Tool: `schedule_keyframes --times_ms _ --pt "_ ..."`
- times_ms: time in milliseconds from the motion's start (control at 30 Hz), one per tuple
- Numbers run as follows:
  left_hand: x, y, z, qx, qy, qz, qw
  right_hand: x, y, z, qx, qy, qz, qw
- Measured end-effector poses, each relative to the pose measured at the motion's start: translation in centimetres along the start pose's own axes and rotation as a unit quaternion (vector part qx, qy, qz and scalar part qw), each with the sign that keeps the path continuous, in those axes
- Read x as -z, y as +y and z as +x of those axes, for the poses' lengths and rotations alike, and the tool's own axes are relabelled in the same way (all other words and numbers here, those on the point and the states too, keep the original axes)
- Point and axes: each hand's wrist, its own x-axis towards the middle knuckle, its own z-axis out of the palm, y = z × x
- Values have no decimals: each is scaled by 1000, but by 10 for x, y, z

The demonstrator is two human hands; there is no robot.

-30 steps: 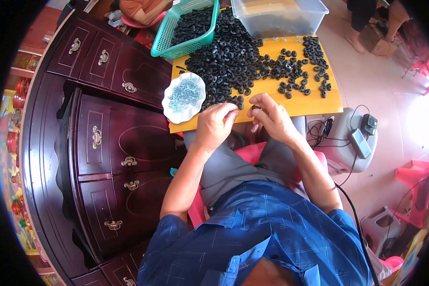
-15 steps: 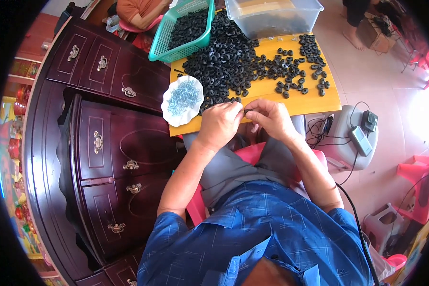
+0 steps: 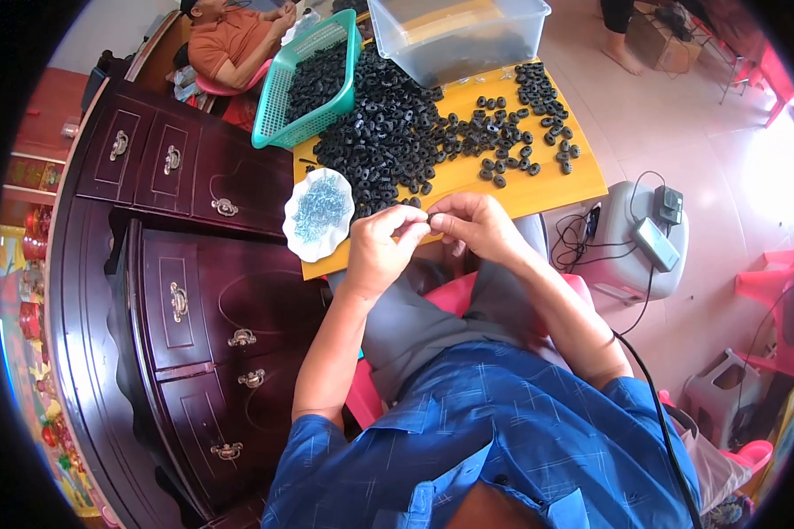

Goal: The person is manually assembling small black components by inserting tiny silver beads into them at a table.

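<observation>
At the table's near edge, my left hand and my right hand meet fingertip to fingertip, both closed in a pinch. A small black part shows between them, mostly covered by the fingers. My right thumb and forefinger grip it; what the left fingertips pinch is hidden. Just beyond the hands spreads a heap of small black rounded parts with holes. Left of the heap, a white scalloped dish holds many tiny shiny bluish pieces, too small to name.
On the yellow table stand a green basket of black parts and a clear plastic box. Dark drawers flank the left. A grey stool bears cabled devices at right. Another person sits beyond the basket.
The view has shifted, so the table sits lower and further left. My left fingers have come in closer against the right fingertips, and less of the small black part shows.
</observation>
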Motion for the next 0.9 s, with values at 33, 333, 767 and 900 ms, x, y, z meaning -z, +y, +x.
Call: schedule_keyframes --times_ms 33,333,767,900 --pt "-1 0 0 14 5 -27 1000 0 1 1 -6 -18 32 999" --pt "9 -10 8 88 -85 -196 973 6 -13 -6 -41 -107 118 986" --pt "-51 -46 54 29 -20 94 995 12 -24 -10 -49 -164 214 962" --pt "-74 -62 71 -7 4 226 974 17 -29 -9 -59 -167 217 960"
